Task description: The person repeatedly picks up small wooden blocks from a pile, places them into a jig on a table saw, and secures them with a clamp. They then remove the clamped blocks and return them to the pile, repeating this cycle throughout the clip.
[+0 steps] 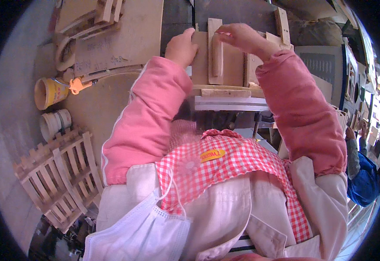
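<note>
My right hand point(241, 38) reaches in from the right, its thumb and fingertips closed at the upper end of a narrow rounded wooden piece point(217, 61). That piece lies lengthwise over a flat, pale wooden strip point(212, 76), on a brown board point(202, 56). Beside the board's left edge is my left hand point(182, 48), thumb and forefinger apart, with no held thing showing between them. Some of its fingers are hidden from sight. Along the near side of the board runs a wooden bar point(226, 93), with a pale metal edge point(231, 103) below it.
On the left, a large panel point(124, 39) carries curved wooden parts point(66, 54). A yellow bucket point(46, 93), a white bucket point(55, 124) and a slatted wooden pallet point(61, 176) stand lower left. Another person in blue point(363, 180) is at the far right.
</note>
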`<state>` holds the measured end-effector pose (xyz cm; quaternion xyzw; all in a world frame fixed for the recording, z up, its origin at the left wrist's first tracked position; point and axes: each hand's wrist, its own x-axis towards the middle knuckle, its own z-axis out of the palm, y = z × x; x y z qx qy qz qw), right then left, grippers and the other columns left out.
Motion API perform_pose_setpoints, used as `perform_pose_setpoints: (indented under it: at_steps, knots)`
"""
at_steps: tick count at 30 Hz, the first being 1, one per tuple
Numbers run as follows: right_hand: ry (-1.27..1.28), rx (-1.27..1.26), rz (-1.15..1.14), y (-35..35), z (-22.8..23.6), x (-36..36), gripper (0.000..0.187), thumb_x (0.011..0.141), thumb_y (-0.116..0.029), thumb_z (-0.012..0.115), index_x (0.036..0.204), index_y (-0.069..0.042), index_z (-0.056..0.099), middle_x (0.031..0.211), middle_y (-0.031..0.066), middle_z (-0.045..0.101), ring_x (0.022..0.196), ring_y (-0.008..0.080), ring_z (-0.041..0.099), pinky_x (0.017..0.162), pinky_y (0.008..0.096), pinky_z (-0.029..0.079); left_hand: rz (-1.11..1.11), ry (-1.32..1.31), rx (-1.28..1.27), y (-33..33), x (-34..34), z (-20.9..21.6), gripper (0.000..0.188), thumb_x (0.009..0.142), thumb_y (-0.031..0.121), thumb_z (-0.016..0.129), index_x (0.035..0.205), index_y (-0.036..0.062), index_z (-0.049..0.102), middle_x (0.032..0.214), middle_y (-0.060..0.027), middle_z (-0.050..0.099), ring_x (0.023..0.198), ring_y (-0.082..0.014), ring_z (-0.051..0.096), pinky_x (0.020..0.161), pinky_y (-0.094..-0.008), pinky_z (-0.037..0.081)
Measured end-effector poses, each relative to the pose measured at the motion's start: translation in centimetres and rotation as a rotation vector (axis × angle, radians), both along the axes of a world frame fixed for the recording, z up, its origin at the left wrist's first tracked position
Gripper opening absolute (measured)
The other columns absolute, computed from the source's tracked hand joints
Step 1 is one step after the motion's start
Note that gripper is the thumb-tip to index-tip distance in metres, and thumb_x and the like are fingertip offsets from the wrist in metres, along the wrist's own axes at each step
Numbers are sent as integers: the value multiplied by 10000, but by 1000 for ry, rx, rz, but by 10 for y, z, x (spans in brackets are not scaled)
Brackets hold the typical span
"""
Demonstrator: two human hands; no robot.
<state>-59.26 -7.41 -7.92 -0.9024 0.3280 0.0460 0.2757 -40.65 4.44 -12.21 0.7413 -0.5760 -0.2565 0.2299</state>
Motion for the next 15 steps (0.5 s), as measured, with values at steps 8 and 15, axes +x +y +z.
perform_pose_setpoints:
  at_steps: [8, 15]
  knots:
    - [118, 86, 220, -23, 15, 11, 358, 892, -367, 613, 1079, -67, 672, 1019, 147, 684, 952, 322, 639, 847, 397, 477, 229, 281, 161, 23, -1, 3, 393, 850, 258, 544, 1159, 28, 620, 1048, -213, 663, 994, -395, 620, 884, -445, 480]
    - [150, 176, 225, -32, 13, 17, 359, 875, -360, 625, 1067, -60, 677, 1005, 145, 688, 938, 298, 644, 838, 393, 478, 328, 617, 192, 31, -3, 3, 424, 854, 288, 520, 1114, -30, 627, 974, -218, 681, 943, -341, 654, 851, -411, 491]
